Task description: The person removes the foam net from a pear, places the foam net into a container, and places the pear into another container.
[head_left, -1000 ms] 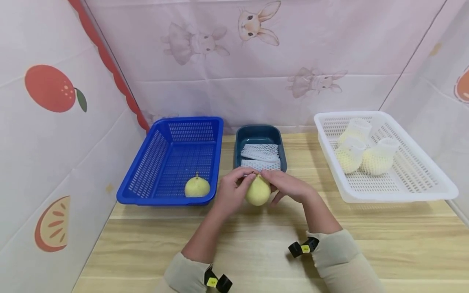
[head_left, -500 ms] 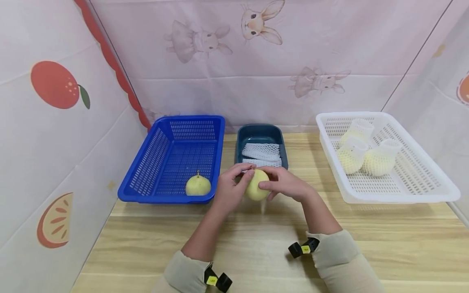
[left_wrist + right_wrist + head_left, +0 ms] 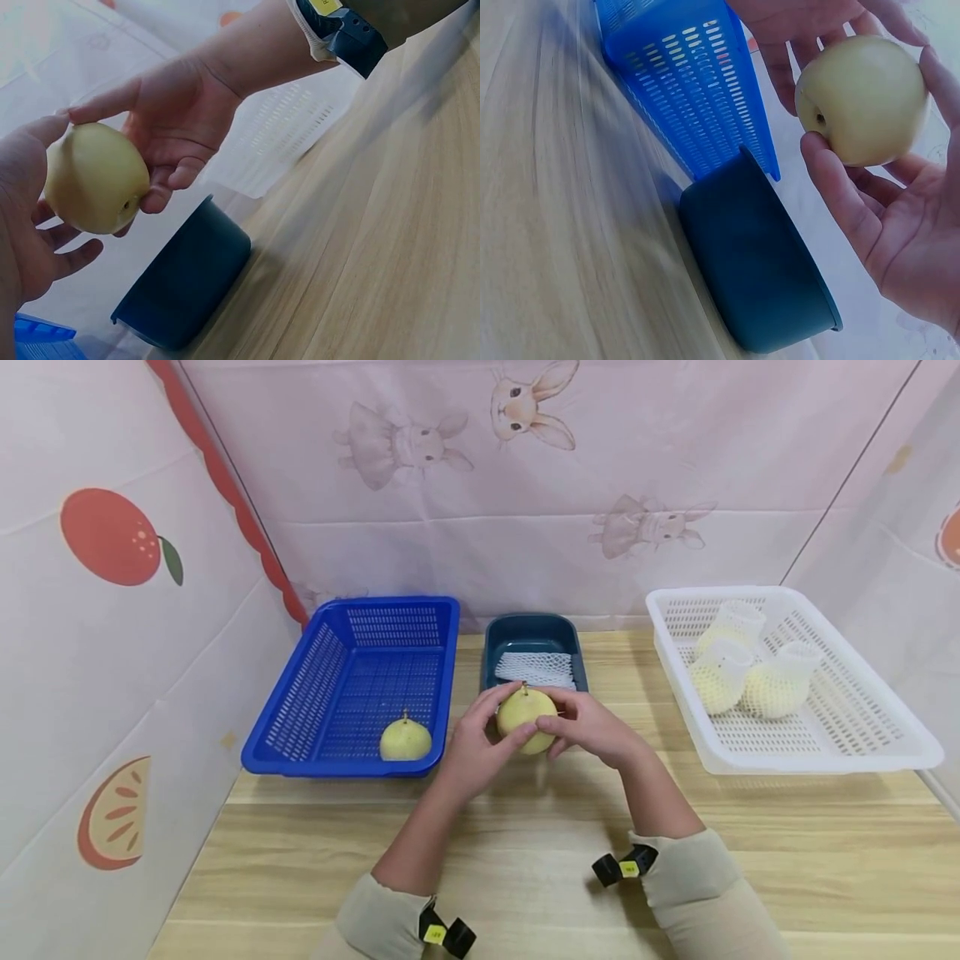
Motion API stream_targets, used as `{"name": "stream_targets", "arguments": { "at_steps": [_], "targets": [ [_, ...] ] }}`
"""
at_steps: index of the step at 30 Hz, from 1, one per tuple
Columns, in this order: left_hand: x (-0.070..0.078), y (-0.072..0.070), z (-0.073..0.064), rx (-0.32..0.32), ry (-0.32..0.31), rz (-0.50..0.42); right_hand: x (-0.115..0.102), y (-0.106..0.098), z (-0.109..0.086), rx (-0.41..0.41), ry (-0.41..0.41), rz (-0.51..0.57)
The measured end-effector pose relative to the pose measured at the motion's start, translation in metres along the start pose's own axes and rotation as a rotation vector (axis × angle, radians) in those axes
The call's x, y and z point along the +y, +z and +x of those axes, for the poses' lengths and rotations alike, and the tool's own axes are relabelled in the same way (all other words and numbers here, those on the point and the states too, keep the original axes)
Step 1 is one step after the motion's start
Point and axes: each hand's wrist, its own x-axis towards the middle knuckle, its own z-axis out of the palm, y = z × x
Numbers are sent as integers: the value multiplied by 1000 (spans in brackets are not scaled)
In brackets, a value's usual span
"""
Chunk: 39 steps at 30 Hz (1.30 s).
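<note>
A pale yellow pear [image 3: 527, 708] is held between both hands above the table, its stem pointing up in the head view. My left hand [image 3: 474, 745] curls round the pear's left side, thumb across its front. From the other side my right hand [image 3: 597, 732] grips it, its thumb meeting the left thumb. The pear [image 3: 97, 178] shows its dimpled bottom in the left wrist view. Just behind the hands stands a dark teal tray [image 3: 531, 627] with white foam net sleeves [image 3: 536, 668], partly hidden by the fingers.
To the left stands a blue basket [image 3: 390, 672] with one bare pear [image 3: 405, 742] near its front. A white basket [image 3: 817, 758] on the right contains three pears in foam nets [image 3: 776, 685]. A printed cloth wall [image 3: 450, 560] closes off the back of the wooden table [image 3: 540, 860].
The pear has been turned and lifted slightly toward the teal tray. My left fingers have shifted from near its stem to round its side, and the right thumb has moved onto its front.
</note>
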Motion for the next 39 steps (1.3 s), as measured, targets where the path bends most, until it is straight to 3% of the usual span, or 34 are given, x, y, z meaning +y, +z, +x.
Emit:
{"name": "stream_targets", "arguments": {
  "at_steps": [7, 13, 18, 24, 31, 39],
  "targets": [
    [0, -1, 2, 51, 15, -10, -5, 5, 0, 6, -9, 24],
    [2, -5, 3, 105, -39, -84, -7, 8, 0, 1, -10, 37],
    [2, -9, 3, 129, -36, -104, -5, 11, 3, 11, -60, 0],
    [4, -14, 2, 122, -46, -85, -5, 18, 8, 83, -113, -73],
    [11, -22, 0, 94, -125, -20, -4, 34, 14, 199, -108, -110],
    [16, -32, 0, 149, -113, -14, -8, 56, 18, 231, -187, -60]
  ]
}}
